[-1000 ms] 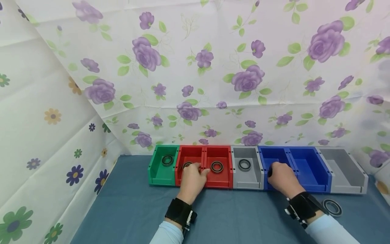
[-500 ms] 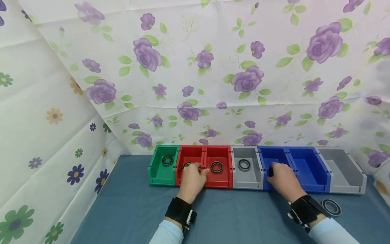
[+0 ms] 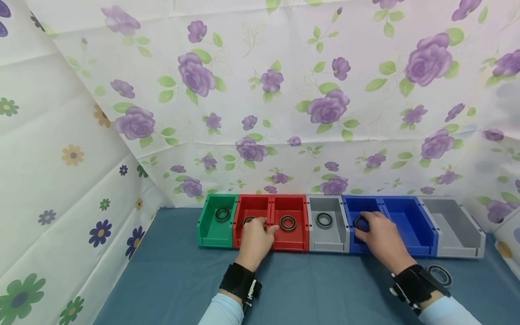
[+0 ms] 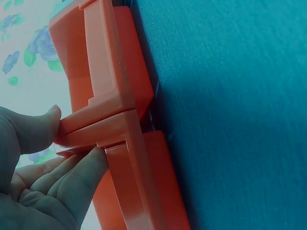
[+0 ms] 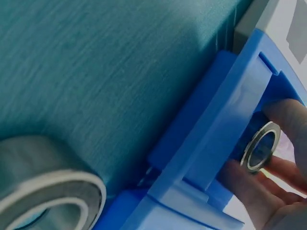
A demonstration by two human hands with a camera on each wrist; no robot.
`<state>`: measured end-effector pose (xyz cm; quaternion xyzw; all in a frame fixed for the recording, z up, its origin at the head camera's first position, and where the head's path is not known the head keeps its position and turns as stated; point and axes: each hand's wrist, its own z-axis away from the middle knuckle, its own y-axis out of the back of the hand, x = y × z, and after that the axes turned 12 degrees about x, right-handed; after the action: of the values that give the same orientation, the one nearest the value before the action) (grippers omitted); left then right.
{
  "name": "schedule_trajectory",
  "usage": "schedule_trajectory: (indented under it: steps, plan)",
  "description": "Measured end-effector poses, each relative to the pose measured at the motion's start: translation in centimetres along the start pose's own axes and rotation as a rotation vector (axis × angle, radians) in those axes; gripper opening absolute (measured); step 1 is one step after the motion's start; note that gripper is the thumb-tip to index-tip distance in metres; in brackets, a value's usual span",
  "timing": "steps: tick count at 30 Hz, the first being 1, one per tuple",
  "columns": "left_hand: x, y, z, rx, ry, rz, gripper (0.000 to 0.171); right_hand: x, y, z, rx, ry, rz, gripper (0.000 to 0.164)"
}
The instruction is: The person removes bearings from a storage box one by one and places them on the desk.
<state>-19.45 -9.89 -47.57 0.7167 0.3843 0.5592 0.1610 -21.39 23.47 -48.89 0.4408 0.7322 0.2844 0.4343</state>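
Note:
My right hand [image 3: 383, 239] holds a ball bearing [image 3: 361, 224] between thumb and fingers, inside the left of two blue bins [image 3: 361, 247]. In the right wrist view that bearing [image 5: 261, 147] stands tilted, its ring face showing. My left hand [image 3: 256, 239] pinches the adjoining side walls of two red bins [image 3: 289, 244]. The left wrist view has the thumb on one side of these walls [image 4: 96, 125] and the fingers on the other. A bearing [image 3: 248, 220] in the left red bin is partly hidden by that hand. Another bearing [image 3: 288, 222] lies flat in the right red bin.
A green bin [image 3: 215, 237] and a grey bin [image 3: 328, 243] each hold a bearing. Another grey bin [image 3: 459, 250] ends the row at right. A larger loose bearing [image 3: 439, 275] lies on the blue-green cloth beside my right wrist. Floral sheets [image 3: 227, 113] hang behind and left.
The bearing in my right hand has turned, so its ring face now shows in the head view. My right hand has shifted slightly right and opened its grip somewhat. My left hand stays put.

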Motion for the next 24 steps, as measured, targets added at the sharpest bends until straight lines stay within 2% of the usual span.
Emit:
schedule_trajectory:
  steps: [6,14,24]
  plan:
    - [-0.1,-0.1,0.1,0.003,0.007,-0.003,0.044,-0.1,1.0,0.1,0.133,0.007,-0.083,0.057]
    - [-0.2,-0.1,-0.1,0.007,0.002,-0.015,0.045,-0.4,3.0,0.0,0.297,0.054,-0.113,0.056]
    - [-0.1,-0.2,0.0,0.006,0.001,-0.013,0.046,-1.2,4.6,0.5,0.445,0.183,-0.144,0.058]
